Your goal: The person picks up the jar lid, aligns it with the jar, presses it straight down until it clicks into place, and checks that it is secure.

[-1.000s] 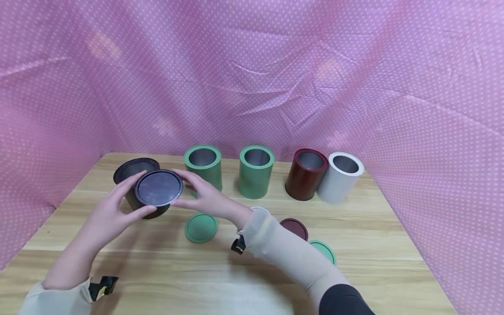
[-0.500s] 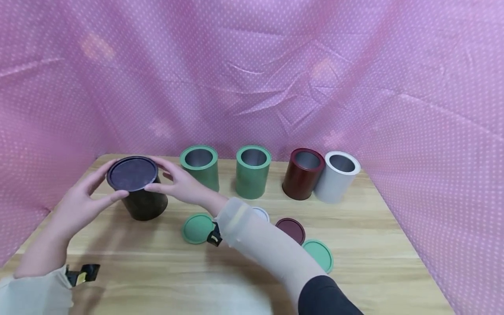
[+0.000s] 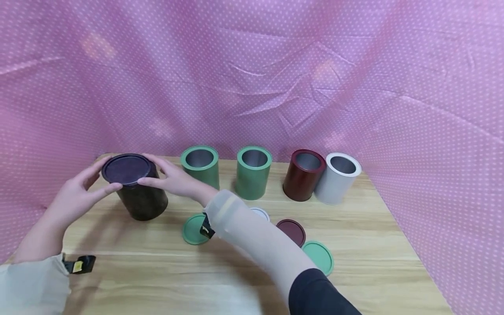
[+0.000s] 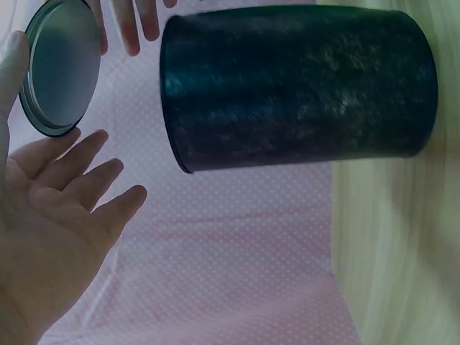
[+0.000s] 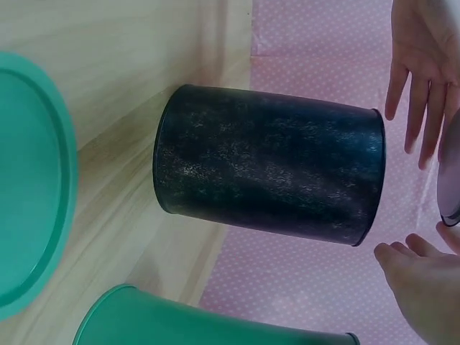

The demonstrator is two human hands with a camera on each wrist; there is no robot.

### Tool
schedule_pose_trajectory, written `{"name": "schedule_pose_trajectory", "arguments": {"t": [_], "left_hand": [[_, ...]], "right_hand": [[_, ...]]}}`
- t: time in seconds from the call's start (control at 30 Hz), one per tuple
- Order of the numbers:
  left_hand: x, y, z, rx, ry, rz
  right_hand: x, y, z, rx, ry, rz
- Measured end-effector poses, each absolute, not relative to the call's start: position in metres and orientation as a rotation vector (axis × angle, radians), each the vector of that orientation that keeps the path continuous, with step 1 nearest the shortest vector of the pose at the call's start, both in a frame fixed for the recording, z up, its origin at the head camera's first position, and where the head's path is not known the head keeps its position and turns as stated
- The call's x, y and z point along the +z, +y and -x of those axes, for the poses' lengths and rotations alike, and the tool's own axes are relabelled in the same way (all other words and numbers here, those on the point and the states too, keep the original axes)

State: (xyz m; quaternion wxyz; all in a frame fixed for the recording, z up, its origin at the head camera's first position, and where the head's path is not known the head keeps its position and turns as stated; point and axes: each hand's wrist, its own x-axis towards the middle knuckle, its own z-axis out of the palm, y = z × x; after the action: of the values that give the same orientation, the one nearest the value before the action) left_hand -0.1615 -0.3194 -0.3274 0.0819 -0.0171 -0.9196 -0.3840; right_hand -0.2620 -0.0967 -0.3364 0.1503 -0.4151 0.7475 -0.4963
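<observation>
A round black lid (image 3: 127, 169) is held level above a black can (image 3: 143, 203) that stands upright on the table. In the left wrist view a gap shows between the lid (image 4: 66, 65) and the can (image 4: 302, 86). My left hand (image 3: 72, 199) pinches the lid's left edge between thumb and fingers. On the opposite edge, my right hand (image 3: 177, 179) holds the lid the same way, its thumb at the front rim. The can's open mouth is hidden under the lid in the head view.
Two green cans (image 3: 253, 181), a dark red can (image 3: 301, 181) and a white can (image 3: 336, 186) stand uncovered along the back. Green lids (image 3: 318, 257), a dark red lid (image 3: 291, 232) and a white lid (image 3: 260, 213) lie in front. Pink dotted cloth (image 3: 252, 78) surrounds the table.
Both hands have carried the black lid left and back, from in front of the black can to over it. In the last half second it shifted slightly further left.
</observation>
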Motion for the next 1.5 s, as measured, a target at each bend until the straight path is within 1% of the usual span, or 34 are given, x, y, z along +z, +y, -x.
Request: {"name": "schedule_pose_trajectory", "arguments": {"t": [0.3, 0.5, 0.83, 1.07, 1.3, 1.5], "left_hand": [[-0.329, -0.335, 0.174, -1.176, -2.783, 0.042], [-0.335, -0.336, 0.187, -1.206, -2.78, 0.135], [-0.347, -0.34, 0.203, -1.352, -2.818, 0.136], [-0.355, -0.339, 0.205, -1.346, -2.855, 0.104], [-0.362, -0.342, 0.202, -1.424, -2.88, 0.059], [-0.368, -0.344, 0.2, -1.351, -2.92, 0.031]], "right_hand": [[-0.335, -0.109, 0.275, -1.474, 2.131, 1.104], [-0.341, -0.109, 0.281, -1.465, 2.158, 0.978], [-0.352, -0.11, 0.288, -1.425, 2.2, 0.899], [-0.361, -0.111, 0.288, -1.441, 2.192, 0.866], [-0.369, -0.114, 0.286, -1.437, 2.158, 0.903], [-0.37, -0.113, 0.283, -1.395, 2.136, 0.926]]}}
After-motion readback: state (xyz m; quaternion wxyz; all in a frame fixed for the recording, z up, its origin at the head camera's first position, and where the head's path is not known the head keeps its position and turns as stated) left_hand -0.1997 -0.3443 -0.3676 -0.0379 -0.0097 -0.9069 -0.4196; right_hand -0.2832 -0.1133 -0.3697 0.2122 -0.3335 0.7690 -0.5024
